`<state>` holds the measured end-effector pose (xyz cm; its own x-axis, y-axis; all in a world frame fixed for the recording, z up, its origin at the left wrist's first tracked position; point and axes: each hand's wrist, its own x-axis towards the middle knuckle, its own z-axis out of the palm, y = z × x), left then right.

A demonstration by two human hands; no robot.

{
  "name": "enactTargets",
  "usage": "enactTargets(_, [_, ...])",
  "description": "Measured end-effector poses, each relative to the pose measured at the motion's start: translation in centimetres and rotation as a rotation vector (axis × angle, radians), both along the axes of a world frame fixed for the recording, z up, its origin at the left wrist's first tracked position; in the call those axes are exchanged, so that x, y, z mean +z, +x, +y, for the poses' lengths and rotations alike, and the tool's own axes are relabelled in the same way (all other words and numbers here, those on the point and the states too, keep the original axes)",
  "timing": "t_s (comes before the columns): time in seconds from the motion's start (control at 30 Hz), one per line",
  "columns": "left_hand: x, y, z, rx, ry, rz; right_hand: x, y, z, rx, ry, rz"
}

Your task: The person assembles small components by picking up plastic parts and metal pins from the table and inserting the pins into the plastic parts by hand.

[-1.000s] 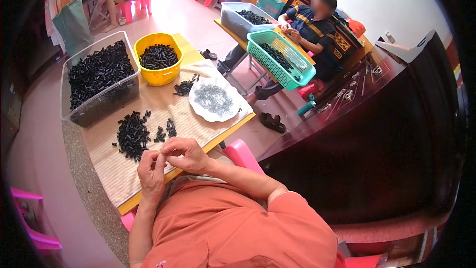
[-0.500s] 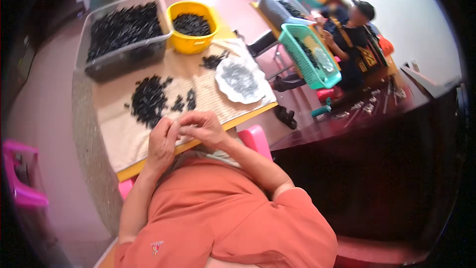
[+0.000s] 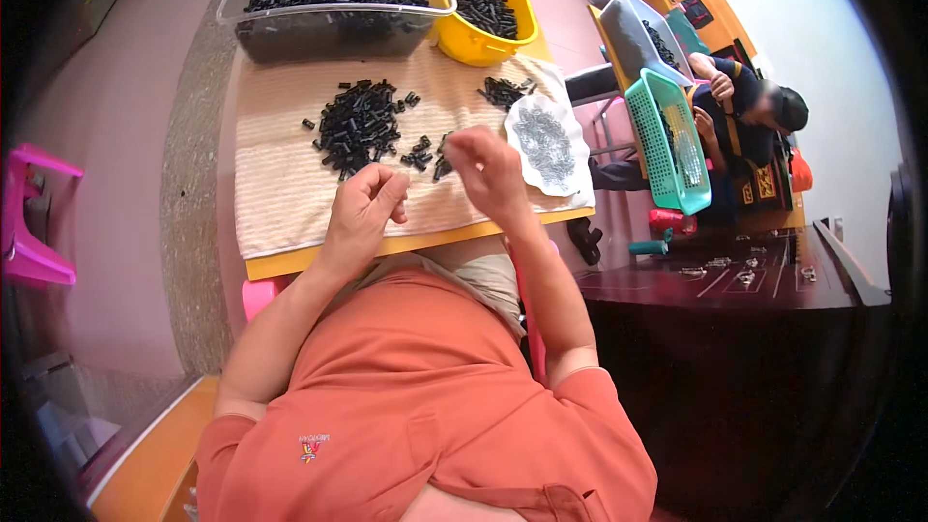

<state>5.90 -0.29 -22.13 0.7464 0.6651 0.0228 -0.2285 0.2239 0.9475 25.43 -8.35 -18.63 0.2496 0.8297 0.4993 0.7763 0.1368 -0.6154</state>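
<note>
My left hand [image 3: 365, 211] is closed, thumb pressed to the curled fingers, just in front of the main pile of short black tube-like pieces [image 3: 356, 126]. Whatever it may hold is hidden. My right hand [image 3: 491, 174] is also closed in a pinch, its fingertips beside a small cluster of black pieces [image 3: 442, 157] and left of a white wavy-edged dish [image 3: 515, 140]. Many tiny clear or silvery parts [image 3: 546, 147] lie in that dish. Between the hands sits another little group of black pieces [image 3: 418, 153]. Nothing shows clearly between the right fingertips.
A clear bin [image 3: 338, 21] full of black pieces and a yellow basin [image 3: 478, 46] stand at the back of the towel-covered table [image 3: 280, 203]. More pieces [image 3: 505, 92] lie near the dish. At right, a person [image 3: 749, 101] works by a green basket [image 3: 694, 195].
My hands were together at the table's front edge and have come apart. The right one moved right and forward to the small cluster. The whole view has turned and shifted.
</note>
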Motion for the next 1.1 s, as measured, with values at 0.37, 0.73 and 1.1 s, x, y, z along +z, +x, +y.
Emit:
enactTargets(0.37, [-0.3, 0.0, 0.5, 0.057, -0.055, 0.018, -1.3, 3.4, 4.9, -0.003, -0.155, -0.535])
enactTargets(0.73, [0.0, -0.1, 0.5, 0.088, -0.115, -0.026, 1.7, -2.4, 0.8, 0.234, 0.013, -0.191])
enactTargets(1.1, [0.2, -0.1, 0.4, 0.097, -0.177, -0.036, -0.3, -3.1, 0.3, 0.215, 0.063, -0.100])
